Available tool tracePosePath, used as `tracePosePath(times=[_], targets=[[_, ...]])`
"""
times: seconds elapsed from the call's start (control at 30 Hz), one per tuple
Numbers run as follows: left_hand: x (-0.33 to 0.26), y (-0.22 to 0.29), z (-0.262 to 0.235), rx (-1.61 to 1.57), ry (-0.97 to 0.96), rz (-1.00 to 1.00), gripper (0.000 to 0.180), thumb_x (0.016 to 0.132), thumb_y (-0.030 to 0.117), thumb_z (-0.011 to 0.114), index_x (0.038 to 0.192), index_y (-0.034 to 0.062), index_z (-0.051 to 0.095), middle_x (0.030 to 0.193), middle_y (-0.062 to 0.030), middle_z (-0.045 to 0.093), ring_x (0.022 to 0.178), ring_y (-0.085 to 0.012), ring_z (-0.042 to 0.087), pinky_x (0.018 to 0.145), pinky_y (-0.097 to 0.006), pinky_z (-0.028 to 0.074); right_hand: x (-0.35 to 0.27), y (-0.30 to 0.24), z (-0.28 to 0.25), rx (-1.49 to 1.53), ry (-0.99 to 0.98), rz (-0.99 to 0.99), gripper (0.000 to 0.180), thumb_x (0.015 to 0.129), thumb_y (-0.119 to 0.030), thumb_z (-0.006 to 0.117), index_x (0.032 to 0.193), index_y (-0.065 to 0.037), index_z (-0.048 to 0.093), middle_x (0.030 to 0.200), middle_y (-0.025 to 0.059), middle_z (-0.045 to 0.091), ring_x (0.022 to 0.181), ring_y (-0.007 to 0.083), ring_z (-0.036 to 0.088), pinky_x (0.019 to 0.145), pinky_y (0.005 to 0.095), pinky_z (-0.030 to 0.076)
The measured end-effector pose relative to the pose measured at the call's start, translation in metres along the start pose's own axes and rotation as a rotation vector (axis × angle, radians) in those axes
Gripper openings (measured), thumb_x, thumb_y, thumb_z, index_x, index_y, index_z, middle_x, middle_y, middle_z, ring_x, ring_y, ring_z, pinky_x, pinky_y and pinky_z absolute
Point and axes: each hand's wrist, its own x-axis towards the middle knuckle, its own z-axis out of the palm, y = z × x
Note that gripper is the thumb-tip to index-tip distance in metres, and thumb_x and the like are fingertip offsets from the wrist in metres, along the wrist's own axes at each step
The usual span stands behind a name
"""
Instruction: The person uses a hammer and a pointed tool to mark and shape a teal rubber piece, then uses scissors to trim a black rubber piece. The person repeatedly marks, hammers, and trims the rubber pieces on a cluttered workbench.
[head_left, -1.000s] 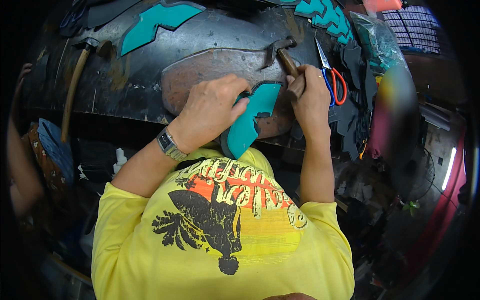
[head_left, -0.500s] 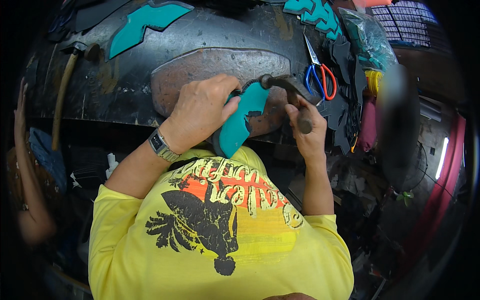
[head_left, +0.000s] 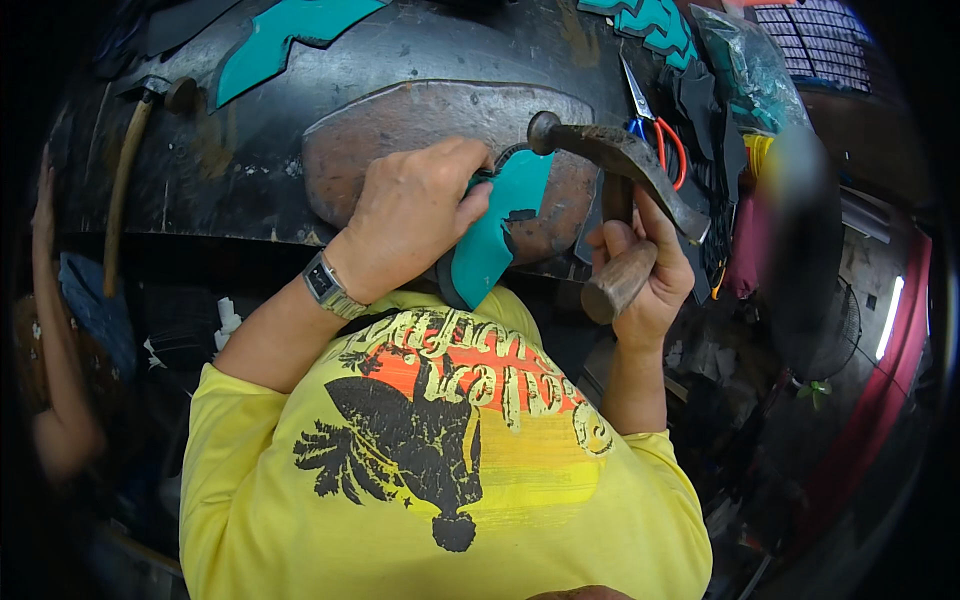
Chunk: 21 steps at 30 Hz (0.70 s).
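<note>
My left hand (head_left: 410, 215) grips the edge of a teal shoe-upper piece (head_left: 488, 240) with black backing, its fingers closed on the upper left side. The piece rests partly over a worn brown slab (head_left: 365, 135), and its lower end hangs toward my shirt. In my right hand (head_left: 652, 270) is a hammer (head_left: 615, 150) with a rounded dark head and a short wooden handle, raised just right of the piece and apart from it. My left fingertips are partly hidden behind the hand.
Scissors (head_left: 660, 140) with red and blue handles lie behind the hammer. Dark cut pieces (head_left: 705, 130) are heaped at the right. Another teal piece (head_left: 270, 45) and a second hammer (head_left: 128, 170) lie at the left. Another person's arm (head_left: 60, 380) shows at far left.
The hammer has lifted off the teal piece's upper edge and swung up and right with my right hand. My left hand keeps its hold, shifted slightly right with the piece.
</note>
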Motion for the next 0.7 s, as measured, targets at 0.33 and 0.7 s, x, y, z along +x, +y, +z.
tracePosePath(times=[0.33, 0.7], targets=[[0.002, -0.001, -0.002, 0.024, -0.017, -0.009, 0.019, 0.085, 0.018, 0.075, 0.095, 0.0059, 0.064, 0.088, -0.0129, 0.069, 0.078, -0.0351, 0.069, 0.067, -0.044, 0.054, 0.007, 0.014, 0.002, -0.219, -0.078, 0.234, 0.036, 0.088, 0.009, 0.065, 0.123, 0.003, 0.068, 0.102, 0.0145, 0.076, 0.094, 0.0139, 0.071, 0.084, 0.0274, 0.054], [0.004, 0.003, -0.006, 0.059, -0.037, -0.047, 0.020, 0.085, 0.019, 0.078, 0.096, 0.0051, 0.070, 0.082, -0.0106, 0.067, 0.066, -0.0273, 0.065, 0.062, -0.037, 0.051, 0.063, 0.058, -0.023, -0.469, 0.135, -0.133, 0.066, 0.085, 0.001, 0.070, 0.147, -0.013, 0.055, 0.113, 0.0181, 0.074, 0.094, 0.0222, 0.073, 0.084, 0.0331, 0.055]])
